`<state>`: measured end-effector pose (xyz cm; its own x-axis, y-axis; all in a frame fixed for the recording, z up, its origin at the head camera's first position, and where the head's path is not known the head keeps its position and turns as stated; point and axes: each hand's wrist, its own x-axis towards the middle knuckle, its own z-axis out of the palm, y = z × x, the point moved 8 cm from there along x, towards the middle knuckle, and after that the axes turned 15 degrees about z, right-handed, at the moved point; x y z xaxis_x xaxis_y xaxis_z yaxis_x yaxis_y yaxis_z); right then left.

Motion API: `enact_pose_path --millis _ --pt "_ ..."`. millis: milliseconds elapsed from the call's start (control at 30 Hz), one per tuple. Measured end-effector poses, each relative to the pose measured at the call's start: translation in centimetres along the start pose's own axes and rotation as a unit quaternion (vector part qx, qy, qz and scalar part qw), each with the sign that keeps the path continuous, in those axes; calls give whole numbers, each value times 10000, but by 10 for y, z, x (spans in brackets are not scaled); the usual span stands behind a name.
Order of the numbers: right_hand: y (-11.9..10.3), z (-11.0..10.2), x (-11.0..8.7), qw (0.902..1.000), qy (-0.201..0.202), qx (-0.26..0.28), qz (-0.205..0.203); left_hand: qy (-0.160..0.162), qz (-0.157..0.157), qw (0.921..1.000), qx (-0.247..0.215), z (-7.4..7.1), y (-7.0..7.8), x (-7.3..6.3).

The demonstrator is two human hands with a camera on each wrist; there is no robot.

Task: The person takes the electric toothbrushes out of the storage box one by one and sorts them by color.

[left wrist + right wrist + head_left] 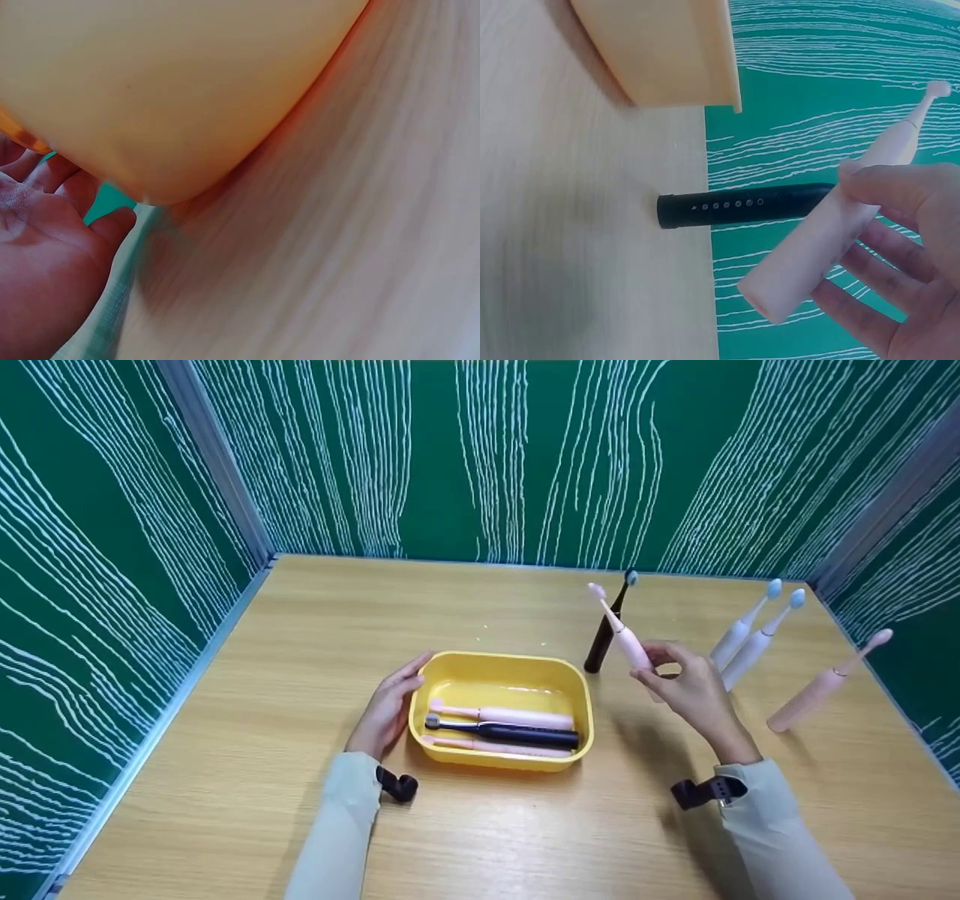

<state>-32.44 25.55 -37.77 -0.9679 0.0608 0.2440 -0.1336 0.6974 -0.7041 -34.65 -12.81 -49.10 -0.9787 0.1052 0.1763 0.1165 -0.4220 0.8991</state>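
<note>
Worktop (480, 607): left hand (386, 711) touches tub's (487, 669) nine o'clock.
Right hand (694, 694) pinches brush (631, 648); swing toward ten could topple black brush (601, 642).

Pink toothbrush (631, 647) (bristles (596, 591) seemingly likewise), yellow tub (495, 761), white-lined green wall (435, 457).

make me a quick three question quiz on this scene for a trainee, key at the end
1. How many toothbrushes lie in the yellow bin?
2. True or false: the right hand holds a black toothbrush.
3. Which standing toothbrush is nearest the bin: (a) pink, (b) black or (c) white?

Key:
1. Three.
2. False; it holds a pink toothbrush.
3. b, the standing black toothbrush.
</note>
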Motion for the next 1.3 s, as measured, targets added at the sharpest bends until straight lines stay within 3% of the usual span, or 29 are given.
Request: enact_pose_path --millis 267,500,1100,1300 --pt "16 -9 -5 9989 339 273 160 26 7 10000 33 -1 -1 1" --pt "28 -22 -9 9940 879 615 230 -100 31 9999 -93 2 1 1" --pt "53 -44 -23 9823 1722 570 467 31 -44 10000 -17 1 -1 -1" --pt "62 -50 -28 9793 1779 672 690 38 -58 10000 -10 1 0 -1"
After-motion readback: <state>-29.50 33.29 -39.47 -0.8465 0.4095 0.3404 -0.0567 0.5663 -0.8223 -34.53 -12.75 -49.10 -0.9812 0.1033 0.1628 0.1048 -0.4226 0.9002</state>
